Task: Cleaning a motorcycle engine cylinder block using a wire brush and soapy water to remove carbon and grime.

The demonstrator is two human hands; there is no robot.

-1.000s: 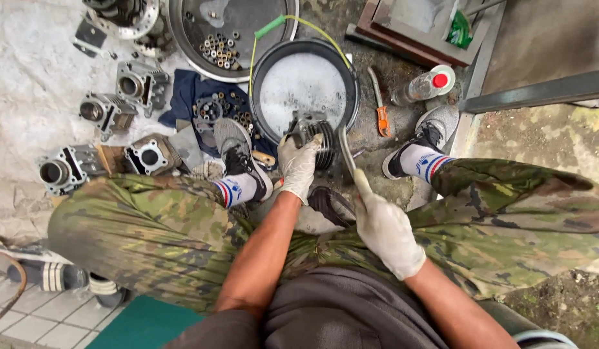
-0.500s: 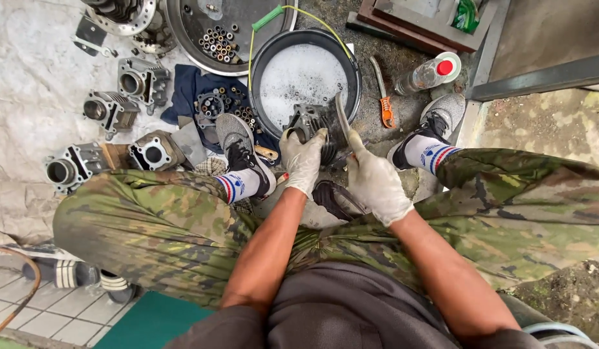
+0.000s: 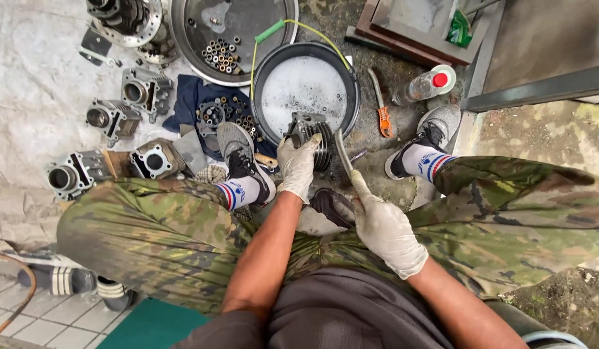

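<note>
Your left hand [image 3: 297, 165] clamps the finned cylinder [image 3: 310, 137] at centre frame; your right hand [image 3: 388, 227] is closed around a brush handle [image 3: 344, 155].

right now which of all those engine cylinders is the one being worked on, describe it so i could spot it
Start at the round black basin of soapy water near the top centre. At its lower rim sits a finned metal cylinder, gripped from the side by the gloved left hand, while the gloved right hand holds a thin tool beside it. The other cylinders lie untouched on the pale sheet to the left.
</note>
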